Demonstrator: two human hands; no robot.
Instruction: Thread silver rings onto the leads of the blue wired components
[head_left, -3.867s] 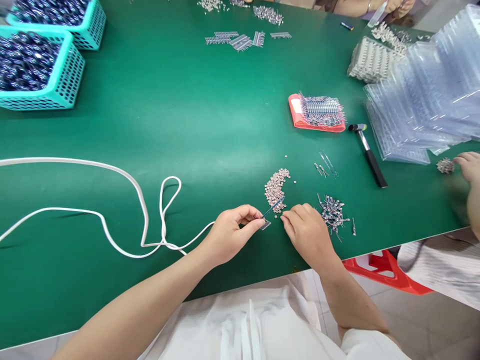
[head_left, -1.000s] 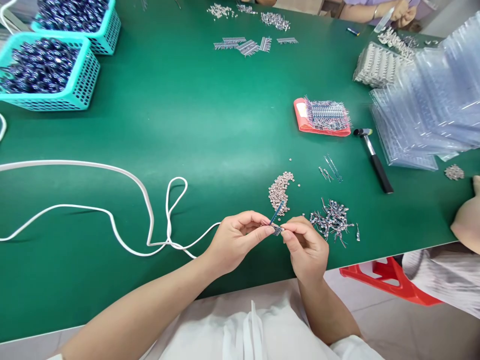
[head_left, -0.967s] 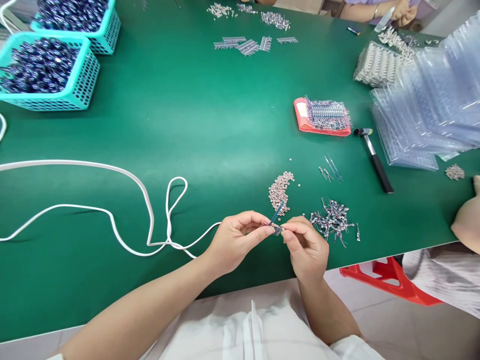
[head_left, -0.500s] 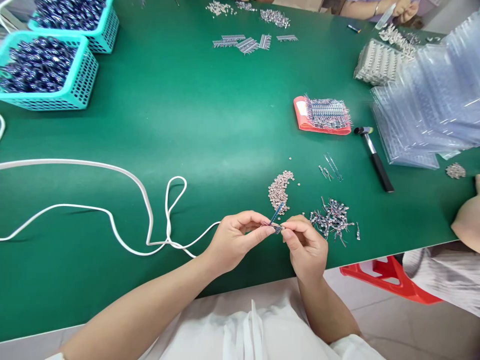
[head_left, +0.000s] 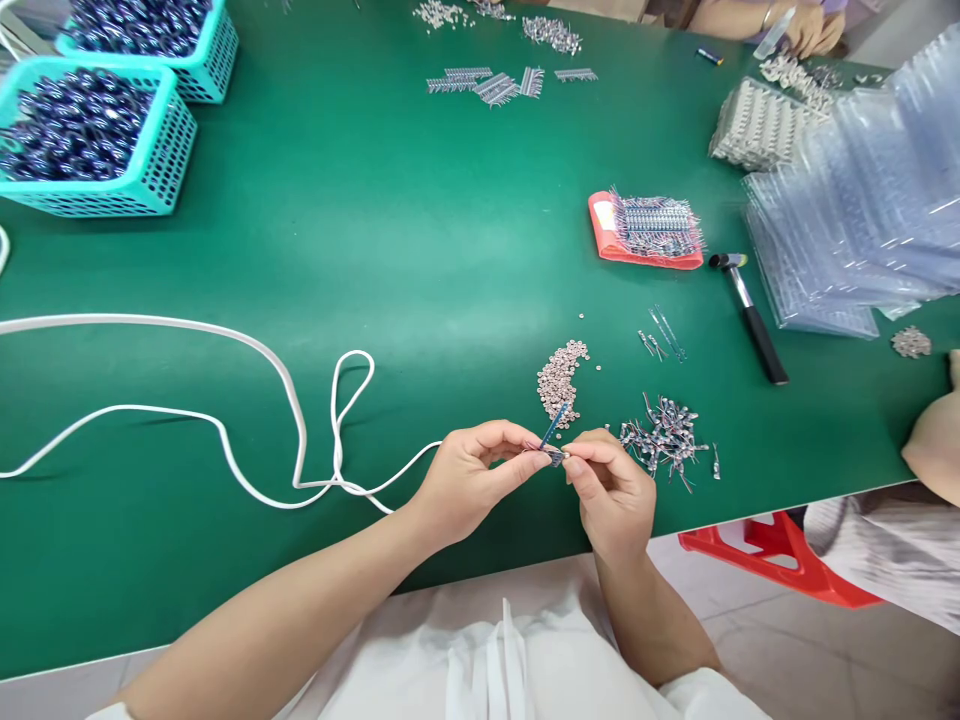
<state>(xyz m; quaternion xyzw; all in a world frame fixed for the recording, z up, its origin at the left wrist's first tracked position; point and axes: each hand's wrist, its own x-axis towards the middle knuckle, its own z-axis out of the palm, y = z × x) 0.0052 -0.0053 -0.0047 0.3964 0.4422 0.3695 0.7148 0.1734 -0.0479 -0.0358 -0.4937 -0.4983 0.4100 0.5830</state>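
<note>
Between thumb and fingers, my left hand (head_left: 480,478) pinches a thin blue strip of small circuit boards (head_left: 553,426) with fine wires at its lower end. My right hand (head_left: 615,490) is closed at the same end, its thumb and forefinger pinching a tiny part against the strip; the part is too small to make out. Just beyond the strip lies a pile of small round pinkish-metal pieces (head_left: 559,378). To the right of my right hand is a heap of small wired boards (head_left: 664,438). Two thin strips (head_left: 667,332) lie past that heap.
A black-handled hammer (head_left: 754,325) and a red band holding wired boards (head_left: 652,232) lie at right, near stacked clear plastic trays (head_left: 847,220). White cable (head_left: 285,400) loops at left. Turquoise baskets (head_left: 161,150) hold dark glossy parts. A co-worker's hands (head_left: 814,28) are at the far edge.
My hands and the strip stay almost still. At the far edge, the co-worker's hands have shifted slightly and lowered toward the table.
</note>
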